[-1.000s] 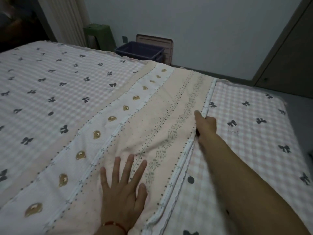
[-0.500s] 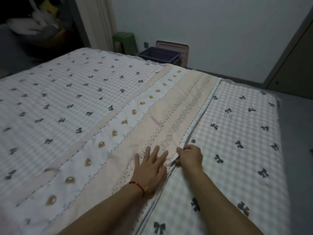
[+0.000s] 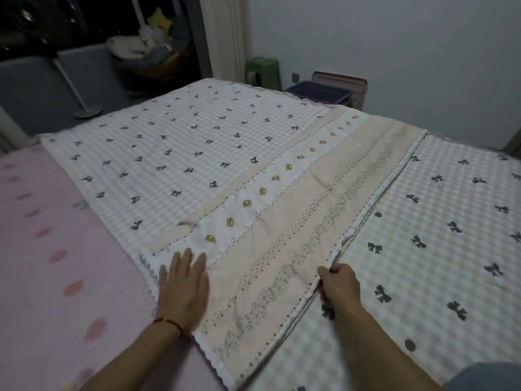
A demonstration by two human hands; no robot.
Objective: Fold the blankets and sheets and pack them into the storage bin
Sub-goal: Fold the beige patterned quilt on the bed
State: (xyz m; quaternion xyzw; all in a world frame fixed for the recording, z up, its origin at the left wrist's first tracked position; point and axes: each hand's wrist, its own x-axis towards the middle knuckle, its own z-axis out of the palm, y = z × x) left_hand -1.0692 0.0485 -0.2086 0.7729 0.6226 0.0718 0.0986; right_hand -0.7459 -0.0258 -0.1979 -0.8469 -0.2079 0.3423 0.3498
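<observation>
On bed: left hand (image 3: 184, 289) flat on blanket (image 3: 284, 238); right hand (image 3: 339, 283) fingers pinch its edge.

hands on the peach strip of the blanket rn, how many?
2. Left hand rests flat on its near left part; right hand pinches its right edge. Peach strip.

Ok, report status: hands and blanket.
Left hand flat on folded blanket. Right hand pinching its edge. Storage bin beyond bed, nothing blocking.
</observation>
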